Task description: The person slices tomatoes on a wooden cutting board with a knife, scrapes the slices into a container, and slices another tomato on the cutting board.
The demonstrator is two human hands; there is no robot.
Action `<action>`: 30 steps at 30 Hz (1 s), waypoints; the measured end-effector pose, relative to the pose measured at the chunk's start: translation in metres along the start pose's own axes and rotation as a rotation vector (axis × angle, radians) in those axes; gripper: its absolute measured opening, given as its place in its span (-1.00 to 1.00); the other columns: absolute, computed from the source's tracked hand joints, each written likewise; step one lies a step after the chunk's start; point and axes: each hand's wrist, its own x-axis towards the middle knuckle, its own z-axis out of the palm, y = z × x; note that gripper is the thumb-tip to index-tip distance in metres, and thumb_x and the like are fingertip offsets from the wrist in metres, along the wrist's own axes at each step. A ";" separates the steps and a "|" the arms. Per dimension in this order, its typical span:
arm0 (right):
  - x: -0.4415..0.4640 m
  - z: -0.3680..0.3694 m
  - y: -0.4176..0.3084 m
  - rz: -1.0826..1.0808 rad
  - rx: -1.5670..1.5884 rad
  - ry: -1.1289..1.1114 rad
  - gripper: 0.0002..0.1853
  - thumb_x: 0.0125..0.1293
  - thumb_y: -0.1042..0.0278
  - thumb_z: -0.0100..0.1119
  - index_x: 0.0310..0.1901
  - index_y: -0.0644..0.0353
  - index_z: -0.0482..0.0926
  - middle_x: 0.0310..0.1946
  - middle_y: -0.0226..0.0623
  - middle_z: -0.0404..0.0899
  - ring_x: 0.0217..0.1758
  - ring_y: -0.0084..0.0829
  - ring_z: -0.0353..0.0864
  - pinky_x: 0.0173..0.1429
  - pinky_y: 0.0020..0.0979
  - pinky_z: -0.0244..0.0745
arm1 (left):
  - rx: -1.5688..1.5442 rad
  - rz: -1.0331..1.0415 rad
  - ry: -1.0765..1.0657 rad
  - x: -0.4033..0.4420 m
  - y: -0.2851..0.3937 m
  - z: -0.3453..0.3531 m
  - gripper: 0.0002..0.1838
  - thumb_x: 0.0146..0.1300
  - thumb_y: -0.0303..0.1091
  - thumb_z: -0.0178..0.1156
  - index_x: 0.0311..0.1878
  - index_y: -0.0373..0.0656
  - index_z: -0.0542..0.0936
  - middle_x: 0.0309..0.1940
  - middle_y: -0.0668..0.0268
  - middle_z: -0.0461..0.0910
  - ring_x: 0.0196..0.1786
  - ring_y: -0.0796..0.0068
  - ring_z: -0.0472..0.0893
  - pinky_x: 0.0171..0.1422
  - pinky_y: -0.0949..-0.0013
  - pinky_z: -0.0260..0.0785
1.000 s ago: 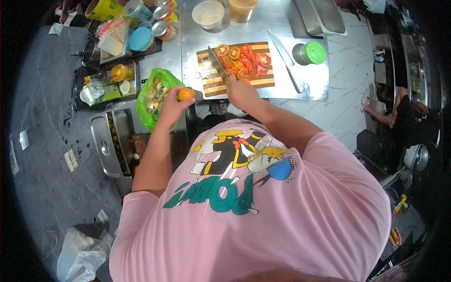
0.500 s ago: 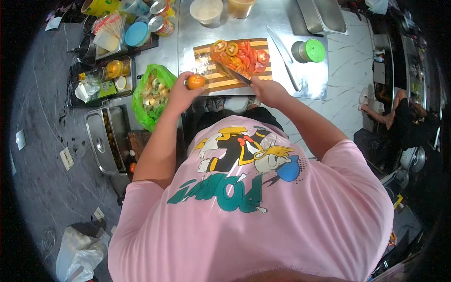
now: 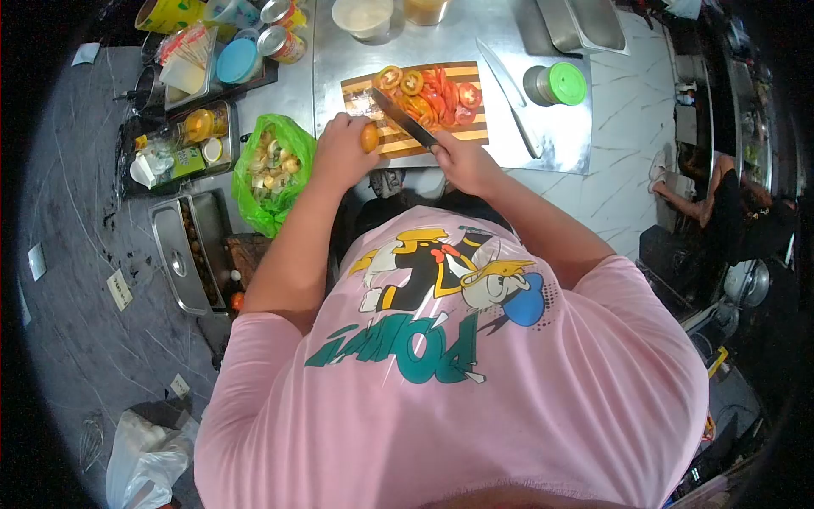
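Note:
My left hand (image 3: 342, 146) is closed around a whole orange-red tomato (image 3: 369, 137) at the left edge of the striped wooden cutting board (image 3: 398, 149). Part of the tomato is hidden by my fingers. In my right hand (image 3: 460, 161) is a knife (image 3: 405, 119), gripped by its handle, its dark blade slanting up and left over the board, just right of the tomato. Behind the blade lies a pile of sliced tomatoes (image 3: 437, 95), with a few round slices along its top and right side.
A second long knife (image 3: 513, 106) and a green-lidded jar (image 3: 565, 83) are right of the board. Left of my arm sits a green plastic bag (image 3: 246, 174) of vegetable scraps. Bowls (image 3: 363, 19) and a steel pan (image 3: 585, 30) stand behind. Another person (image 3: 729, 204) is at far right.
My left hand has turned over the tomato, covering more of it. The knife in my right hand has shifted left and its blade now points more steeply up and left.

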 end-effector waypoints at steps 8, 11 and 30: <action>0.001 0.007 -0.014 0.037 0.018 0.056 -0.74 0.59 0.20 0.12 0.08 0.22 0.53 -0.25 0.23 0.74 -0.07 0.32 0.76 0.04 0.22 0.61 | -0.153 -0.018 0.085 0.005 -0.011 0.018 -0.17 0.12 -0.16 0.64 0.48 -0.06 0.56 0.27 0.07 0.54 0.34 -0.07 0.61 0.48 0.00 0.52; 0.007 0.016 -0.021 0.079 -0.056 0.064 -0.74 0.58 0.21 0.13 0.05 0.25 0.53 -0.27 0.24 0.74 -0.07 0.32 0.77 0.04 0.23 0.64 | -0.194 -0.029 0.153 -0.005 -0.015 0.014 -0.18 0.14 -0.15 0.65 0.47 -0.08 0.53 0.29 0.08 0.51 0.32 -0.06 0.62 0.45 0.01 0.55; 0.068 0.058 -0.057 -0.127 -0.205 0.091 -0.73 0.54 0.28 0.08 0.02 0.34 0.39 -0.29 0.26 0.76 -0.19 0.28 0.82 -0.05 0.26 0.68 | -0.111 0.089 -0.125 0.015 -0.012 -0.004 -0.51 0.19 -0.28 0.50 0.16 -0.07 0.56 0.12 0.13 0.55 0.22 -0.07 0.66 0.26 -0.05 0.61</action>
